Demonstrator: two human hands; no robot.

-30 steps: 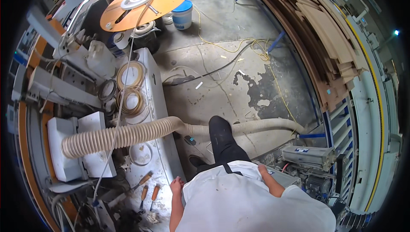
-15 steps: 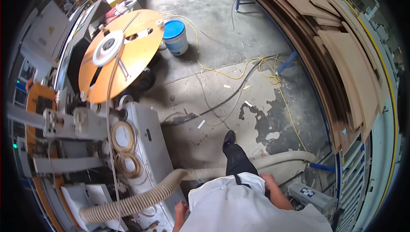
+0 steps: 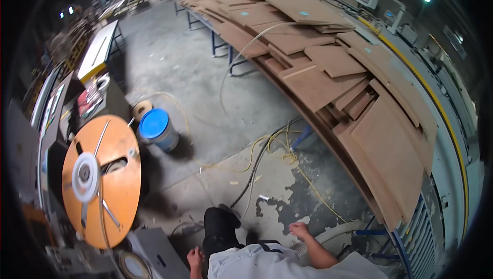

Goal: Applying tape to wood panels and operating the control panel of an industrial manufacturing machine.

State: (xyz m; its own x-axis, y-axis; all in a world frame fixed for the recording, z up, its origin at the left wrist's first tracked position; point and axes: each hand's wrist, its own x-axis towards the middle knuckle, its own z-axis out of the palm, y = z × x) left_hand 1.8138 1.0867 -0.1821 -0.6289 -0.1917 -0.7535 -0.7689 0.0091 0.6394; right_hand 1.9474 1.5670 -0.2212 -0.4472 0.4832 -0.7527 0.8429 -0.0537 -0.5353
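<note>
My left hand [image 3: 195, 257] hangs low beside my body, its fingers loosely curled and nothing visible in them. My right hand [image 3: 299, 230] is lifted in front of my right side, the forearm bent and fingers curled in, also without anything showing in it. Neither hand touches anything. Nearest to the left one is a grey cabinet [image 3: 158, 254] with a roll of edging strip [image 3: 134, 265] beside it. Over on the left stands a large orange disc reel [image 3: 115, 189] with a white hub [image 3: 86, 178]. A pale ribbed hose [image 3: 336, 230] runs beyond my right forearm.
Brown boards [image 3: 382, 140] lie stacked unevenly on a long blue-legged bench curving along the right. A blue-lidded bucket [image 3: 155, 125] stands by the reel. Yellow cable [image 3: 319, 195] and a black hose [image 3: 252, 176] trail over the concrete floor. Blue-framed rollers [image 3: 411, 248] sit lower right.
My view has tilted up and turned right, showing more of the board stack and far hall. My right hand has come up and forward from my hip; my legs have stepped.
</note>
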